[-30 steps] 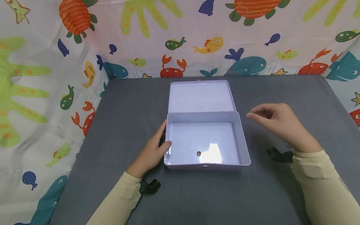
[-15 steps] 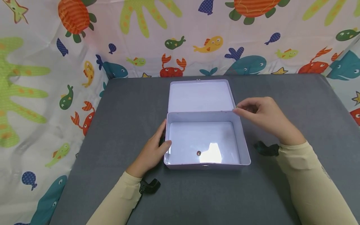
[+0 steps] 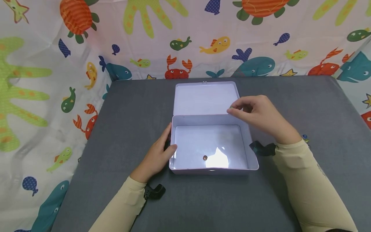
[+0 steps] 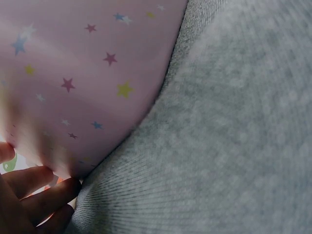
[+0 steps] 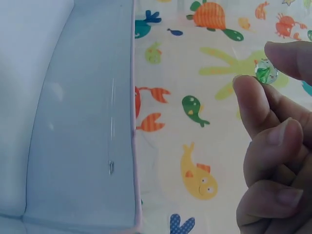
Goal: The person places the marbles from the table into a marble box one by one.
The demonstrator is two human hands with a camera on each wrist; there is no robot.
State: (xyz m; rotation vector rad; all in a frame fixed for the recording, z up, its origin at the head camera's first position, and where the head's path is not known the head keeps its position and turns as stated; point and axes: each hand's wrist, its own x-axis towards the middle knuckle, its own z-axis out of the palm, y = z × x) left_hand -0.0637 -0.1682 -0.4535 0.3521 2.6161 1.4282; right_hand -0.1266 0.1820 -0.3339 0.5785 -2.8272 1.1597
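An open lilac metal box (image 3: 209, 174) stands mid-table, its lid (image 3: 206, 98) folded back. In the left wrist view the outer wall (image 4: 92, 53) is pink with small stars. My left hand (image 3: 155, 159) holds the box's left side, thumb over the rim and fingers along the outside. Between thumb and forefinger, my right hand (image 3: 258, 114) pinches a clear marble (image 5: 266, 72) with a green swirl, above the box's back right part. On the box floor, near the front, lies a small brown round thing (image 3: 205, 158), probably another marble.
Several small colourful marbles (image 3: 305, 138) lie partly hidden beside the right sleeve. A grey cloth (image 3: 121, 129) covers the table. Behind and to the left hangs a white sheet (image 3: 162, 54) printed with sea animals. A dark wrist camera mount (image 3: 262, 148) overlaps the box's right edge.
My right hand has moved left from beside the box to over its back edge, still pinching the marble. The marbles by the right sleeve have come into view. My left hand stays put.
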